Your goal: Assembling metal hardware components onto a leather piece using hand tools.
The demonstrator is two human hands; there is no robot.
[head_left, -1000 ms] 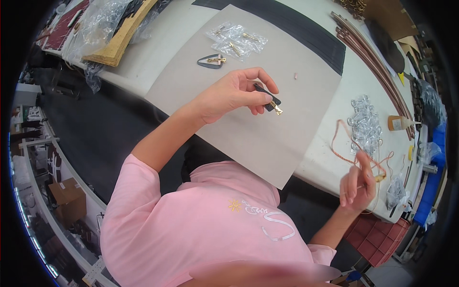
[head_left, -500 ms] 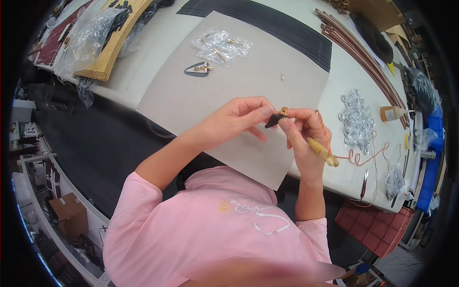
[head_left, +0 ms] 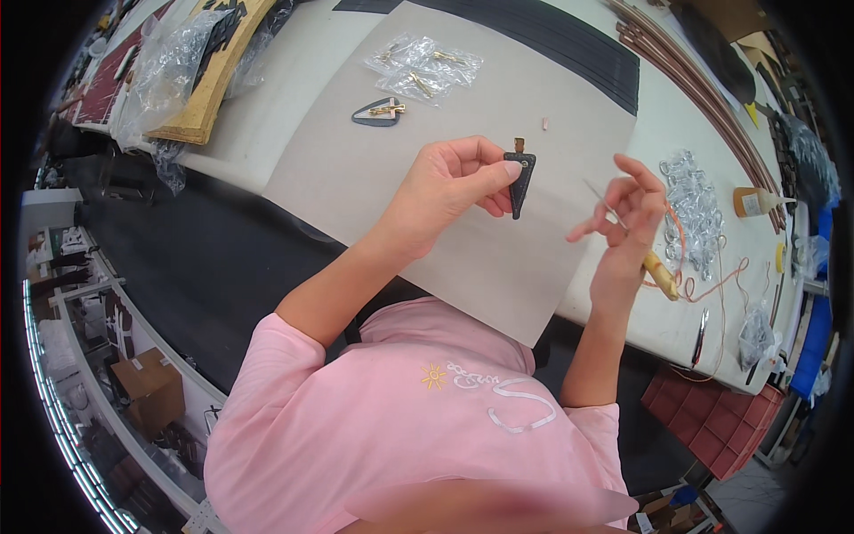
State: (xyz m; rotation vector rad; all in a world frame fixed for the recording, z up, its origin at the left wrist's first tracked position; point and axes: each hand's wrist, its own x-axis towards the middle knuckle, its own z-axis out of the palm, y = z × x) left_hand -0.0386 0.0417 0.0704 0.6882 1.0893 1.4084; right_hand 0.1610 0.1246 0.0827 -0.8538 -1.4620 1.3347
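Note:
My left hand (head_left: 445,185) pinches a narrow black triangular leather piece (head_left: 523,189) between thumb and fingers, its pointed end down. A small brass fitting (head_left: 519,143) stands up from the wide top end. Off to the right, my right hand (head_left: 630,218) holds an awl (head_left: 660,275) with a yellow handle; its thin metal shaft shows between the fingers, some of which are stretched out. Orange cord (head_left: 680,227) runs beside that hand. Farther up on the grey sheet (head_left: 329,173) lies a dark teardrop-shaped piece (head_left: 375,112) with a gold clip on it.
Clear bags with gold clips (head_left: 425,69) lie on the sheet, and a small pink piece (head_left: 545,124) to their right. On the table's right are clear-bagged metal rings (head_left: 692,209), an amber glue bottle (head_left: 754,202), scissors-like snips (head_left: 700,336) and brown rods (head_left: 703,98).
My hands have moved apart: the right went right with the awl. My left hand now holds the black piece alone, turned upright and raised slightly.

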